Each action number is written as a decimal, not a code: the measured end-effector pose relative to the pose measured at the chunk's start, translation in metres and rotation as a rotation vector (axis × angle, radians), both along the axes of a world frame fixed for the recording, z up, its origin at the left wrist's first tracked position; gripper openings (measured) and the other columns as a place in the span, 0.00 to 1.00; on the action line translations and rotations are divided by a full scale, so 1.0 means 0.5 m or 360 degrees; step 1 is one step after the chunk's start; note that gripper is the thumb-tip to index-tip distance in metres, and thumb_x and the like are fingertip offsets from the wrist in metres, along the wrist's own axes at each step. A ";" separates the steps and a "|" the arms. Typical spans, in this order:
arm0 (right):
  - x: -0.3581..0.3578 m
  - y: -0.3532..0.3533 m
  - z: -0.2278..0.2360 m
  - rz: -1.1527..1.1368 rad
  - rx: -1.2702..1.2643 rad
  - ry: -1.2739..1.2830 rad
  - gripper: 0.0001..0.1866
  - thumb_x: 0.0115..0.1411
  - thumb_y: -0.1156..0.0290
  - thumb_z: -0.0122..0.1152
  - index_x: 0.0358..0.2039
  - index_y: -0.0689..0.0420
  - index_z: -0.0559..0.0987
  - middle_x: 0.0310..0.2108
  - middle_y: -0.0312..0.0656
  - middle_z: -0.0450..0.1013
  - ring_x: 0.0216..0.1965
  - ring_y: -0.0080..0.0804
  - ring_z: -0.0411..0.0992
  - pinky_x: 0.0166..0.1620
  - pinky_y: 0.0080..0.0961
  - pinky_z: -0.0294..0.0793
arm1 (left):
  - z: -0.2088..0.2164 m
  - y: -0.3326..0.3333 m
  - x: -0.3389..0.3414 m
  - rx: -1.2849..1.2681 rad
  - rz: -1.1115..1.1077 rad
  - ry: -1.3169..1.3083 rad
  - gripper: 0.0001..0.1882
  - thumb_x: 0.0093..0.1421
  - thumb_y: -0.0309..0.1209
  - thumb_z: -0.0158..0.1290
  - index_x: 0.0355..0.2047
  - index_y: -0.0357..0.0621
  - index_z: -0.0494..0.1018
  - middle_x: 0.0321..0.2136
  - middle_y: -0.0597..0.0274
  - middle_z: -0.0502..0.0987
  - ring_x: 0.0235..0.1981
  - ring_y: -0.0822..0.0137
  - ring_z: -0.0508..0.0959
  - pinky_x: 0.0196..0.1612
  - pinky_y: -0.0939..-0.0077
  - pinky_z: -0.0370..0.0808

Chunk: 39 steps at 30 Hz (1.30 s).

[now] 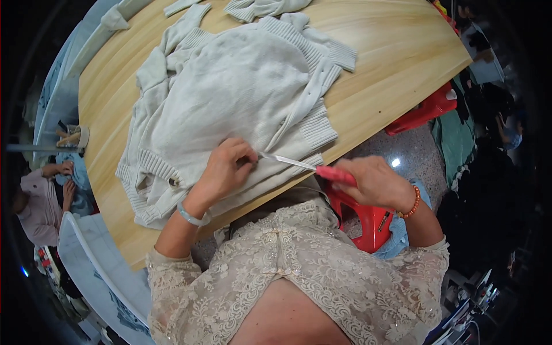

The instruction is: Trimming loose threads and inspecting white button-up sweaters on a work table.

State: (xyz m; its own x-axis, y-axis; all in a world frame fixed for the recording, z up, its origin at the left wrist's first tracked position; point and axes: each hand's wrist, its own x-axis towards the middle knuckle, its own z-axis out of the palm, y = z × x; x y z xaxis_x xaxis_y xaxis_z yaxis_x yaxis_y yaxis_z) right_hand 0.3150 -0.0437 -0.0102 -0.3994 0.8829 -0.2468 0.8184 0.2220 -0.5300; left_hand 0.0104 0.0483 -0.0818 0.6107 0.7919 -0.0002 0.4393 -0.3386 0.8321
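A cream knitted cardigan (230, 86) lies spread and rumpled on the wooden table (391, 63), its ribbed cuffs and hem turned various ways. My left hand (229, 164) is pinched closed on the cardigan at its near edge; what lies between the fingertips is partly hidden. From the right, my right hand (376, 181) grips red-handled scissors (293, 163), slightly blurred. Their slim silver blades look closed and point left, with the tips close to my left fingertips. A dark button (172, 182) shows on the cardigan left of my left wrist.
More cream knitwear (267, 7) lies at the table's far edge. A red plastic stool (368, 221) with blue cloth stands below my right arm. Another red stool (425, 109) is beyond the right edge. At the left, a person (43, 201) handles light-blue cloth beside a pale curved bin (92, 247).
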 end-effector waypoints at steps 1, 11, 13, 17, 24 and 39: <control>0.007 0.008 -0.012 -0.0097 0.0175 0.0138 0.12 0.58 0.62 0.61 0.31 0.57 0.73 0.24 0.52 0.74 0.30 0.55 0.74 0.34 0.46 0.71 | 0.010 -0.002 -0.001 -0.0142 -0.0018 -0.0010 0.07 0.49 0.17 0.57 0.29 0.39 0.74 0.28 0.55 0.71 0.32 0.57 0.73 0.33 0.70 0.71; 0.058 0.325 -0.103 -0.1003 0.0778 -0.0052 0.26 0.51 0.46 0.68 0.29 0.61 0.80 0.26 0.53 0.77 0.33 0.51 0.77 0.38 0.42 0.75 | 0.017 -0.013 0.003 -0.0069 -0.0108 0.0062 0.07 0.51 0.18 0.57 0.30 0.39 0.73 0.28 0.57 0.70 0.30 0.60 0.73 0.32 0.71 0.70; 0.025 0.353 -0.124 -0.1068 0.0584 -0.0254 0.28 0.49 0.49 0.69 0.34 0.65 0.77 0.31 0.58 0.77 0.39 0.56 0.76 0.44 0.42 0.76 | 0.022 -0.015 0.001 -0.0092 -0.0087 0.0062 0.07 0.51 0.18 0.57 0.30 0.39 0.73 0.28 0.57 0.70 0.30 0.60 0.73 0.32 0.71 0.70; 0.058 0.362 -0.177 -0.1064 0.0547 -0.0247 0.19 0.53 0.66 0.60 0.42 0.65 0.73 0.35 0.60 0.77 0.41 0.56 0.76 0.47 0.45 0.76 | 0.020 -0.010 -0.001 -0.0061 -0.0129 0.0071 0.08 0.51 0.16 0.57 0.31 0.38 0.72 0.29 0.59 0.69 0.30 0.62 0.73 0.32 0.75 0.70; 0.215 0.150 -0.154 -0.1035 0.0577 -0.0321 0.16 0.55 0.69 0.59 0.45 0.58 0.75 0.33 0.54 0.75 0.36 0.57 0.74 0.40 0.46 0.73 | 0.017 -0.015 0.031 0.0615 -0.0053 0.0257 0.09 0.52 0.28 0.63 0.30 0.40 0.74 0.31 0.55 0.71 0.34 0.52 0.73 0.36 0.63 0.71; 0.145 -0.082 -0.065 -0.0308 0.0318 -0.0093 0.11 0.50 0.73 0.64 0.35 0.52 0.76 0.28 0.45 0.70 0.34 0.47 0.70 0.38 0.40 0.69 | -0.022 0.024 0.182 -0.0011 -0.0146 0.0004 0.11 0.48 0.19 0.59 0.31 0.39 0.71 0.29 0.53 0.73 0.33 0.53 0.75 0.38 0.63 0.72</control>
State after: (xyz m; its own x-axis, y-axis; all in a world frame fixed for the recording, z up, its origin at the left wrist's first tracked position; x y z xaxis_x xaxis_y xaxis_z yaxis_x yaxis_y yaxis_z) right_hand 0.3876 -0.0845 -0.0426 -0.2091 0.9748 -0.0777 0.8836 0.1543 -0.4422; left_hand 0.1015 0.0603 -0.0926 0.6806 0.7326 -0.0069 0.4087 -0.3718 0.8335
